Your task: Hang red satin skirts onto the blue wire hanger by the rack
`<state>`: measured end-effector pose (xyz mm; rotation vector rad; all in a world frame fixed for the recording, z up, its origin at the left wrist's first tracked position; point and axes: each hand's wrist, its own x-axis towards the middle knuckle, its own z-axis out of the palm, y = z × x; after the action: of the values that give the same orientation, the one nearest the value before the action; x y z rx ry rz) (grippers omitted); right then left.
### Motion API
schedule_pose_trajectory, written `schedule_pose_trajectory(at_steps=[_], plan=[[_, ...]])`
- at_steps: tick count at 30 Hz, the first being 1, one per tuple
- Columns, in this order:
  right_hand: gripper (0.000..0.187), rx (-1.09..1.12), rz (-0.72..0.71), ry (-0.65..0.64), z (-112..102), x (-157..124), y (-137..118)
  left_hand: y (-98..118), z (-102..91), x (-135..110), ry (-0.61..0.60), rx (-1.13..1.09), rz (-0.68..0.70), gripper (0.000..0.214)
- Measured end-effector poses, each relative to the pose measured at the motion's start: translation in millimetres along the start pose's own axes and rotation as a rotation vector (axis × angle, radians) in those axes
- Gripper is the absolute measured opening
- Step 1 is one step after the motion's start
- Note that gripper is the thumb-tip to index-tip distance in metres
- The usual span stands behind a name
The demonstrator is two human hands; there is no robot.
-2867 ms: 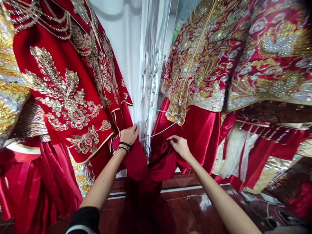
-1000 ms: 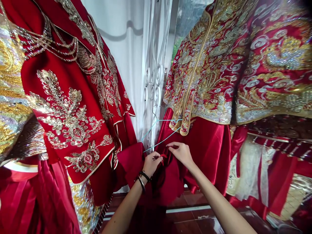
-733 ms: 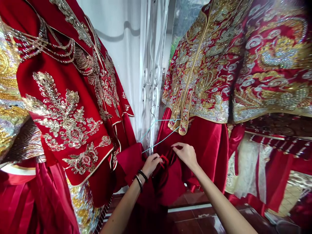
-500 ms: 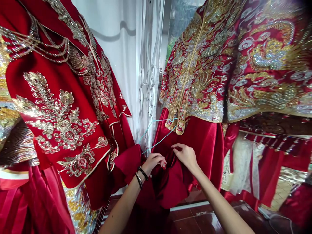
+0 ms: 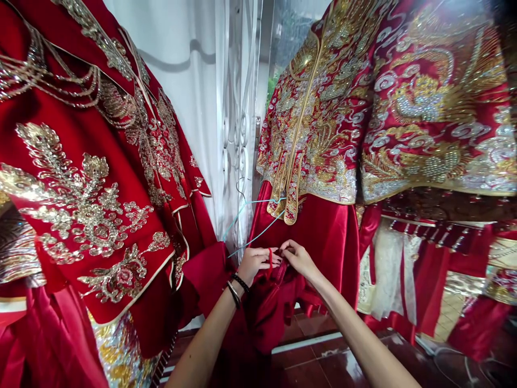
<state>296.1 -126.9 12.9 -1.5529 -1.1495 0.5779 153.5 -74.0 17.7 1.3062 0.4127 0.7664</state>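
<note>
A dark red garment [image 5: 264, 312] hangs in loose folds below my two hands. My left hand [image 5: 256, 262], with dark bracelets at the wrist, is closed at the garment's top edge. A thin bright red strap [image 5: 270, 263] crosses its fingers. Close beside it, my right hand [image 5: 299, 260] pinches the same garment between thumb and fingertips. The two hands' fingertips nearly meet. Just above the hands, a light blue clothes hanger [image 5: 258, 201] with a metal hook is in front of the red skirt; its lower part is partly hidden.
On the left stands a red jacket [image 5: 117, 178] with silver beadwork and draped chains. To the right hang gold-embroidered red jackets [image 5: 307, 140] over a satin skirt [image 5: 331, 242]. Behind are a white curtain [image 5: 173, 32] and a white metal grille [image 5: 238, 108]. Dark tiles [image 5: 315, 361] cover the floor.
My hands have come closer together, and the garment is gathered up between them. A red strap now shows across my left fingers. The view has shifted slightly to the right.
</note>
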Motion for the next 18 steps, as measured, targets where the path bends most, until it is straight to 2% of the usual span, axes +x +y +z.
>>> schedule_pose_trajectory(at_steps=[3,4,6,10,15,18], plan=[[0.011,0.657,0.188,-0.131,1,1,9,4,-1.7,0,0.004,0.043,-0.014,0.028],[0.015,0.814,0.213,-0.175,1,-1,12,4,-2.7,0,0.014,0.061,-0.009,0.027],[0.021,0.982,0.219,-0.222,1,-4,17,4,-4.9,2,0.04,0.095,0.02,0.023],[0.032,0.959,0.116,-0.214,5,-10,27,5,-7.6,5,0.063,0.149,0.075,0.021],[0.036,0.894,0.045,-0.074,12,-12,29,11,-7.0,6,0.036,0.275,0.136,0.023],[0.042,0.879,0.004,-0.052,17,-10,25,11,-9.1,10,0.018,0.319,0.119,0.028]])
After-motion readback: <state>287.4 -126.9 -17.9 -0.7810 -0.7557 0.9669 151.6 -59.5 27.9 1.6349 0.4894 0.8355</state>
